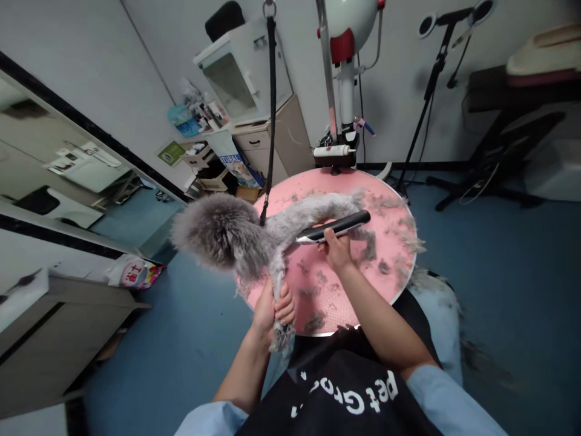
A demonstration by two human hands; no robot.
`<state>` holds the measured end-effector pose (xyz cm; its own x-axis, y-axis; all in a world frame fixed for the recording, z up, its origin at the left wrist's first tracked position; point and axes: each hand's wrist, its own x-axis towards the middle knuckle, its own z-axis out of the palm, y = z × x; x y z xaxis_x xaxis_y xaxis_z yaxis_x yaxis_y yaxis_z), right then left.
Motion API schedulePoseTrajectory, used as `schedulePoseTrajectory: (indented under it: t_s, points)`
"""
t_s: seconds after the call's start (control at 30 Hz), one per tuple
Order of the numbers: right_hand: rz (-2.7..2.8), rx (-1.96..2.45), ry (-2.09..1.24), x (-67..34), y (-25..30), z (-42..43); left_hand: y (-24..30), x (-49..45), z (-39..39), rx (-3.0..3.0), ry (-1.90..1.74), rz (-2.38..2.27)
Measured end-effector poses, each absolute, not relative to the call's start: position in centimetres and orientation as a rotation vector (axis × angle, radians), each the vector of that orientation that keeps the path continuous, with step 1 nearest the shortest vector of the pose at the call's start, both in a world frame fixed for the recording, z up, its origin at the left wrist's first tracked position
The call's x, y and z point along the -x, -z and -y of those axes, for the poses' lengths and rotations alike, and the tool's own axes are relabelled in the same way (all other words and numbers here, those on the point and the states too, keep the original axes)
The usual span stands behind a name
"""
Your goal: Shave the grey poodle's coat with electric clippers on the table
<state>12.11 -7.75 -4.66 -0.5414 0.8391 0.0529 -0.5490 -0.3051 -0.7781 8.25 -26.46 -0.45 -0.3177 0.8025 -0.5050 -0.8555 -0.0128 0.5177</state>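
Wrapped round the clipper [336, 226], the right grip [338, 251] lays its blade on the dog's [254, 233] flank. The left grip [275, 309] clasps the foreleg [278, 272] at the bench's [349, 290] near edge. Likely best: blade flat, foreleg steady.

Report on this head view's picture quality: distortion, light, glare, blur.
Head view: strong wide-angle stretch, with the walls and the black wall stripe slanting toward the edges. The light is even, with soft shadows on the back wall and no harsh glare. The dog, the clipper, the left hand and the right hand are sharp; the corners look slightly smeared.
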Motion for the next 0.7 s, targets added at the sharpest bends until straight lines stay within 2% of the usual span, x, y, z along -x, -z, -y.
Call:
schedulePoseTrajectory:
  t_s: [0.13, 0.33, 0.5, 0.7]
  points:
    - [0.613, 0.574, -2.165, -12.0, 4.4, 11.5, 1.0, -8.4, 26.3, 0.019, -1.628, -0.831]
    - [0.430, 0.667, -2.582, -11.7, 4.8, 12.4, 1.7, -8.6, 27.0, 0.023, -1.625, -0.868]
    - [0.436, 0.678, -2.473, -11.0, 4.8, 12.8, 2.6, -8.7, 27.8, 0.008, -1.595, -0.916]
    - [0.750, 0.578, -2.552, -12.2, 4.9, 13.1, 2.7, -8.8, 28.4, -0.011, -1.584, -1.076]
